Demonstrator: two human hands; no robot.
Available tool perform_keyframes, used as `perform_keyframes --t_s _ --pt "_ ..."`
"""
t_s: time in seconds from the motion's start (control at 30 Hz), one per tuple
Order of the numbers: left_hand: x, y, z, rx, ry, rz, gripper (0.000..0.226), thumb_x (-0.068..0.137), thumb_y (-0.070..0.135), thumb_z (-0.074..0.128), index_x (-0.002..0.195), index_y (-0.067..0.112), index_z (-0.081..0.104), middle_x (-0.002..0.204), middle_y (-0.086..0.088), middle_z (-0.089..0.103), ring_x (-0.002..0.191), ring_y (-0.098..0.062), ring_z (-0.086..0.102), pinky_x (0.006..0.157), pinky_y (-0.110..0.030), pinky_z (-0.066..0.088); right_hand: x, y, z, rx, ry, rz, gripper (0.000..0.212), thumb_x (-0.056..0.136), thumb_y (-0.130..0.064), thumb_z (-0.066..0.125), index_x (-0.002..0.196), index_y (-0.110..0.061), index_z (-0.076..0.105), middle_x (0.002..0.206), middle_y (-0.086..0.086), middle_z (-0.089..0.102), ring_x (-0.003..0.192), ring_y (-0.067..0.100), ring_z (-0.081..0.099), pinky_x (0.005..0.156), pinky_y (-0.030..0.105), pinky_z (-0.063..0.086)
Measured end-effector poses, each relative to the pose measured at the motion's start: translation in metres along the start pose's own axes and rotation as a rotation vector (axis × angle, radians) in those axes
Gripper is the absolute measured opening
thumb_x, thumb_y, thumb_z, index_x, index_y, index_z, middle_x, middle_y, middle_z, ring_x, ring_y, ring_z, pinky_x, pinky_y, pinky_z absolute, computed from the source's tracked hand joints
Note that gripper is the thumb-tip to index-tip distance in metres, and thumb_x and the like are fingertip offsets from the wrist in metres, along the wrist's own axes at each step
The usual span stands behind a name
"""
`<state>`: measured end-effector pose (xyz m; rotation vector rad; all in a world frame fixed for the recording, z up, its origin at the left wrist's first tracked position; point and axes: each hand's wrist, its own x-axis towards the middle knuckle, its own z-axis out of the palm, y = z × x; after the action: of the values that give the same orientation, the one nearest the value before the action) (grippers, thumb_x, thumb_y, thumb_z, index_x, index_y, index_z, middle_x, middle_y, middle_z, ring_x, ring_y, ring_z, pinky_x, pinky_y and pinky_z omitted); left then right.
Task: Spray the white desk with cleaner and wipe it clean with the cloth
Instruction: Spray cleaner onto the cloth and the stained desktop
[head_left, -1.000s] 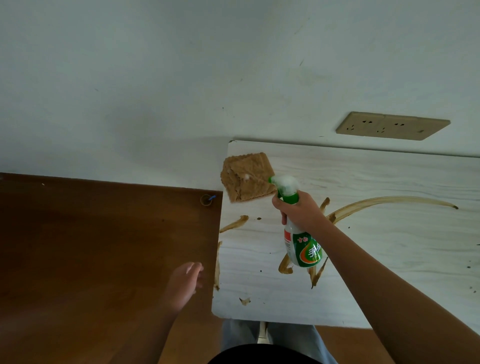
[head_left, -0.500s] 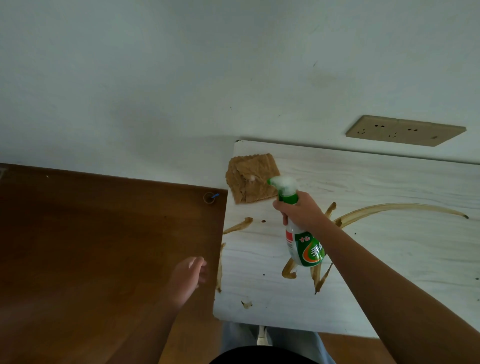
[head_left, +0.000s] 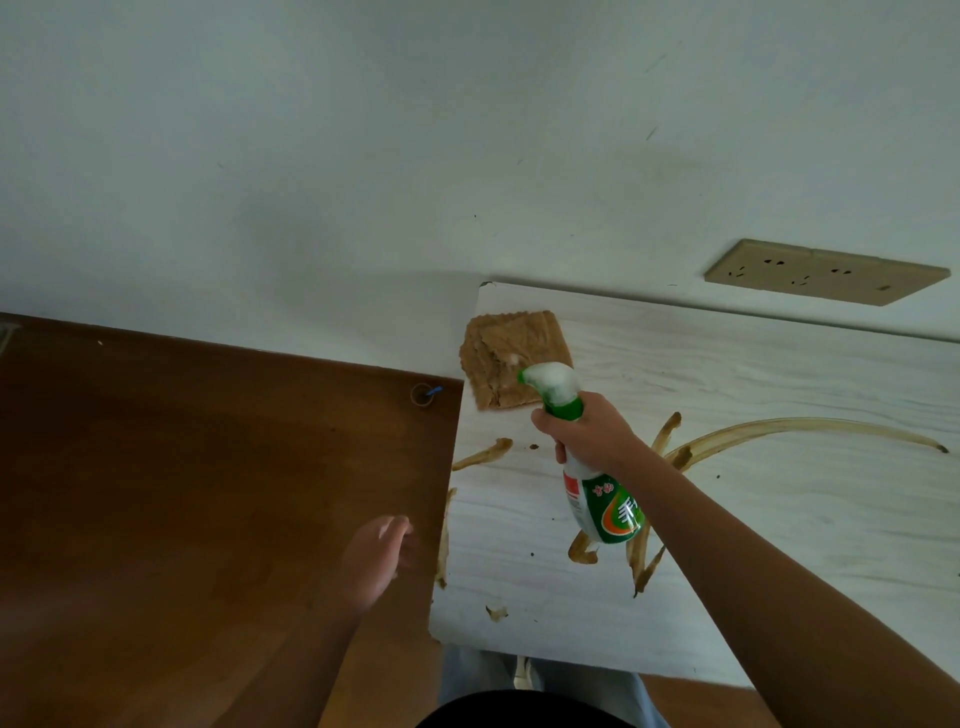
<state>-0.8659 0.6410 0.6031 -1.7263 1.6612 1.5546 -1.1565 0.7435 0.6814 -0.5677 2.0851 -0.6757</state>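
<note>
Spraying the white surface (head_left: 779, 551), with the nozzle turned toward its far left corner.
Long brown streaks (head_left: 779, 430) run from the middle of the surface to its near left edge, and none looks wiped yet. The brown cloth (head_left: 511, 348) lies flat in the far left corner, with no hand on it. The spray bottle (head_left: 605, 512) hangs tilted above the streaks. The right hand (head_left: 587, 439) is wrapped round its neck, fingers at the trigger. The left hand (head_left: 374, 561) hovers just past the left edge, fingers loosely curled and holding nothing. Next, I judge, the spray must wet the streaks, then the bottle goes down and a hand takes the cloth.
</note>
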Motion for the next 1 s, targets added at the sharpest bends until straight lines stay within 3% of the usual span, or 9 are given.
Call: perform_keyframes --t_s 0.13,0.23,0.37,0.63,0.77,0.93,1.0 --pt "0.002 0.0 0.0 -0.006 0.005 -0.018 0.026 0.105 0.034 0.047 0.107 0.015 0.064 0.105 -0.007 0.067 0.096 -0.024 0.067 0.079 -0.031 0.051 -0.004 0.014 -0.009 0.047 0.065 0.058 0.026 0.091 -0.039 0.065 0.087 -0.013 0.062 0.06 0.003 0.068 0.053 0.013 0.064 0.065 0.027 0.05" --pt "0.004 0.003 0.001 0.033 0.012 -0.027 0.03 0.105 0.037 0.046 0.114 0.015 0.063 0.112 -0.008 0.066 0.101 -0.023 0.066 0.09 -0.037 0.055 -0.005 0.023 -0.022 0.14 0.13 0.1 0.023 0.09 -0.037 0.067 0.089 -0.015 0.061 0.065 0.006 0.07 0.059 0.018 0.066 0.07 0.031 0.055" --pt "0.008 0.011 0.003 0.095 0.008 -0.013 0.035 0.106 0.039 0.044 0.126 0.014 0.06 0.122 -0.009 0.064 0.113 -0.025 0.063 0.1 -0.042 0.052 0.001 0.024 -0.042 0.216 0.206 0.118 0.018 0.089 -0.031 0.07 0.088 -0.015 0.062 0.065 0.004 0.068 0.06 0.016 0.064 0.067 0.029 0.051" --pt "0.024 0.026 0.001 0.11 0.014 0.011 0.026 0.107 0.033 0.044 0.098 0.018 0.063 0.102 -0.011 0.068 0.09 -0.023 0.067 0.085 -0.04 0.055 0.062 -0.013 -0.082 0.254 0.321 0.038 0.013 0.087 -0.032 0.072 0.09 -0.02 0.066 0.069 0.001 0.07 0.059 0.012 0.066 0.063 0.026 0.05" --pt "0.028 0.03 -0.006 0.13 0.031 0.032 0.025 0.107 0.035 0.043 0.106 0.02 0.063 0.1 -0.003 0.066 0.09 -0.018 0.067 0.077 -0.032 0.054 0.1 -0.043 -0.096 0.234 0.322 -0.102 0.021 0.089 -0.034 0.071 0.102 -0.018 0.068 0.073 0.0 0.07 0.065 0.012 0.067 0.069 0.028 0.054" --pt "0.029 0.037 -0.013 0.076 0.028 0.044 0.021 0.106 0.032 0.045 0.102 0.022 0.064 0.102 -0.004 0.066 0.089 -0.021 0.069 0.072 -0.029 0.052 0.123 -0.059 -0.096 0.034 0.266 -0.262 0.026 0.09 -0.039 0.068 0.109 -0.021 0.069 0.082 -0.014 0.063 0.075 0.004 0.059 0.069 0.023 0.045" --pt "0.029 0.039 -0.013 0.059 0.024 0.034 0.021 0.106 0.03 0.046 0.102 0.021 0.064 0.103 -0.005 0.067 0.089 -0.022 0.069 0.072 -0.029 0.051 0.123 -0.055 -0.099 0.014 0.289 -0.248 0.031 0.088 -0.042 0.069 0.109 -0.019 0.067 0.087 -0.007 0.067 0.079 0.01 0.062 0.073 0.027 0.049"
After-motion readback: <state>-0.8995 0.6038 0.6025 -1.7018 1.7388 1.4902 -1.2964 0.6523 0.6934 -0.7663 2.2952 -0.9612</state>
